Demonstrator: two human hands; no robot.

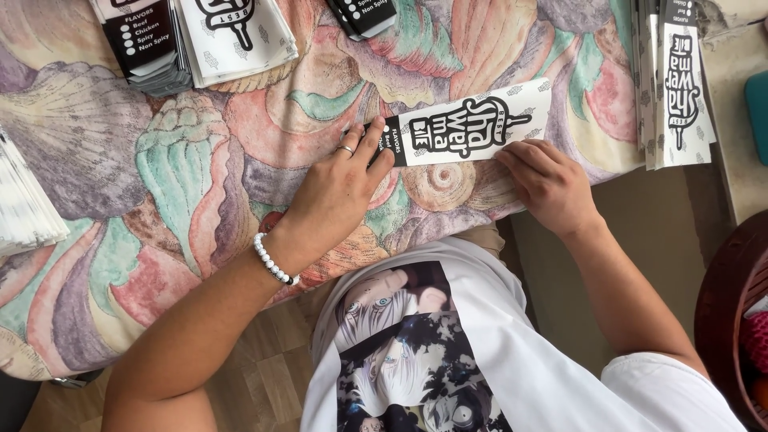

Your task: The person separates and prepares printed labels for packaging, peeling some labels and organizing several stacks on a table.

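A long white paper sleeve [472, 124] with black print and a black end lies flat on the patterned cloth. My left hand [340, 188], with a ring and a white bead bracelet, presses flat on the sleeve's black left end. My right hand [548, 184] rests its fingertips on the sleeve's lower right edge. Neither hand lifts it.
Stacks of the same printed sleeves lie at the top left [200, 36], top middle [364, 16], right edge [672, 80] and far left [24, 208]. The shell-patterned tablecloth [144, 160] covers the table. A dark red round container [728, 312] stands at the lower right.
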